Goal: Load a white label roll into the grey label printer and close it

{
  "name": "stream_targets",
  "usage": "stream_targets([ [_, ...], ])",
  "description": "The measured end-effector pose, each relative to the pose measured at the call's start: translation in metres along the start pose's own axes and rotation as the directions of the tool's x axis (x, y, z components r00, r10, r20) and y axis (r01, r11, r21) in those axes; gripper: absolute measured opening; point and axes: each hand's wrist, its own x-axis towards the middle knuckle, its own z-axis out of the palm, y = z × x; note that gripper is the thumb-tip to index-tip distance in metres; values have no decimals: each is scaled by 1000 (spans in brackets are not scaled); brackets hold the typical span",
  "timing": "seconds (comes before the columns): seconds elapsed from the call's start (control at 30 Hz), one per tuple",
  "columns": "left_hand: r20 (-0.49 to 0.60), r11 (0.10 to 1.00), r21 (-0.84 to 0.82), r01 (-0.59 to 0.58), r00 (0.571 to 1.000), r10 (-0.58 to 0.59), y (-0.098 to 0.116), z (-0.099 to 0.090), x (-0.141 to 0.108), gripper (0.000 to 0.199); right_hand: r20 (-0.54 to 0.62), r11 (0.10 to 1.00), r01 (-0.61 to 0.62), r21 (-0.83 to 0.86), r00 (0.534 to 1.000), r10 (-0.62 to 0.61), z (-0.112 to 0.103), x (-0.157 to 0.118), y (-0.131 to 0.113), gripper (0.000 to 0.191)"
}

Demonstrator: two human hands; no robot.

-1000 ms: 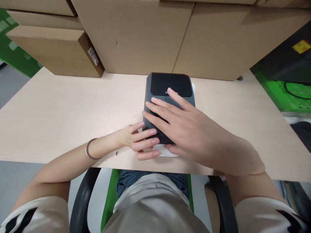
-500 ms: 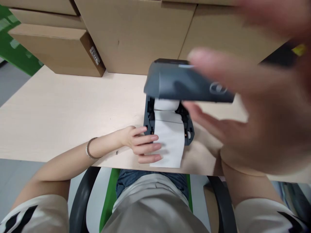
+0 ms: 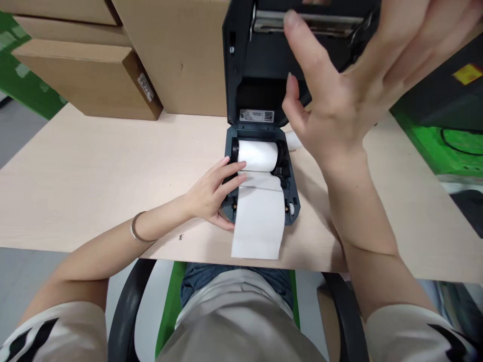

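Note:
A dark grey label printer (image 3: 294,191) sits on the table with its lid (image 3: 236,65) raised. Inside lies a white label roll (image 3: 258,155), and a strip of label paper (image 3: 260,221) runs from it over the printer's front edge. My left hand (image 3: 213,193) is at the printer's left side with fingers spread, two fingertips at the paper's left edge near the roll. My right hand (image 3: 335,95) is in front of the raised lid, its fingers apart; I see nothing held in it. Whether it touches the lid cannot be made out.
Cardboard boxes (image 3: 173,55) stand along the back of the table (image 3: 94,181), a flatter box (image 3: 75,78) among them at left. A white piece (image 3: 293,141) lies right of the printer. At far right are a dark case with a yellow label (image 3: 468,74) and a black cable (image 3: 456,146).
The printer lid has swung from partly raised to fully back, showing the roll and the lid's inside. My right hand has moved up and away; my left has shifted up toward the roll.

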Motion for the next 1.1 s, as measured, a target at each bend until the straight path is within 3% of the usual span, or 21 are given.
stream_targets([
  [0.17,-78,998,-47,-52,996,48,0,4,2,114,-167,993,115,-37,979,-120,12,-9,-11,93],
  [0.3,-27,996,-63,-58,998,56,-1,1,6,106,-382,925,64,-375,898,-217,23,-3,-4,76],
  [0.4,30,997,-44,-63,997,64,0,-2,8,103,-415,871,19,-492,874,-253,28,-1,3,75],
  [0.5,74,997,-48,-61,995,64,0,-5,9,105,-328,889,49,-455,919,-218,30,-2,0,80],
  [0.57,83,997,-57,-59,995,63,0,-5,9,108,-250,892,33,-450,955,-161,32,-2,-6,71],
  [0.67,73,995,-67,-69,995,74,0,-4,9,112,-7,879,45,-474,998,-55,38,-2,-16,54],
  [0.73,71,995,-65,-70,995,75,0,-3,8,112,210,871,70,-486,977,38,46,-3,-20,58],
  [0.8,80,998,-41,-54,995,57,0,-2,6,111,350,847,58,-529,924,155,54,-4,-21,65],
  [0.9,106,999,39,-10,994,6,2,-2,1,108,392,804,50,-593,890,233,62,-4,-19,58],
  [1.1,52,994,106,-23,998,18,5,-1,2,110,361,793,107,-599,920,149,63,0,-15,66],
])
